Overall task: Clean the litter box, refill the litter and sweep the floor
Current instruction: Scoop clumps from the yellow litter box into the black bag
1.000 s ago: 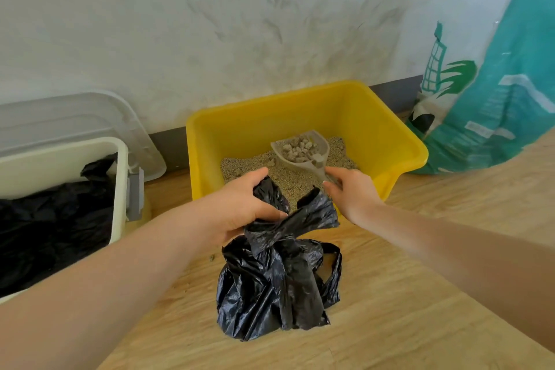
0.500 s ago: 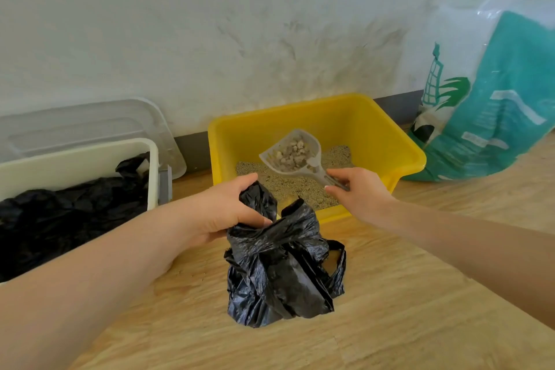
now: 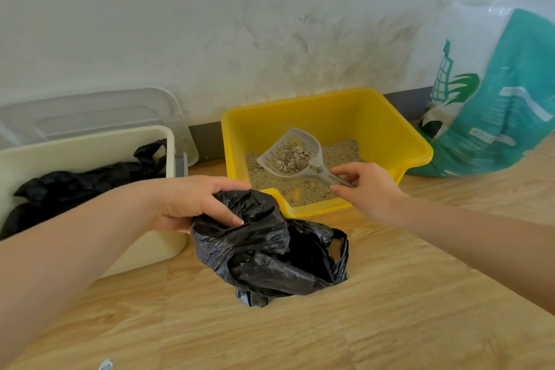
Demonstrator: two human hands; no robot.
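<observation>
Now | left hand [image 3: 192, 204] grips bag [image 3: 270, 249] | right hand [image 3: 363, 189] pinches scoop [image 3: 295, 155]

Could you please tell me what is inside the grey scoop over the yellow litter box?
The scoop holds a pile of greyish litter clumps. Whatever lies beneath the top clumps is covered.

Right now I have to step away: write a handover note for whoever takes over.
Left hand grips the top of the black bag, which sits on the floor in front of the litter box.
Right hand pinches the handle of the scoop, held over the litter and loaded with clumps.
Done: one scoop of clumps lifted.
Left: tip the clumps into the bag, keep scooping, refill from the litter sack by the wall to the right, then sweep the floor.
</observation>
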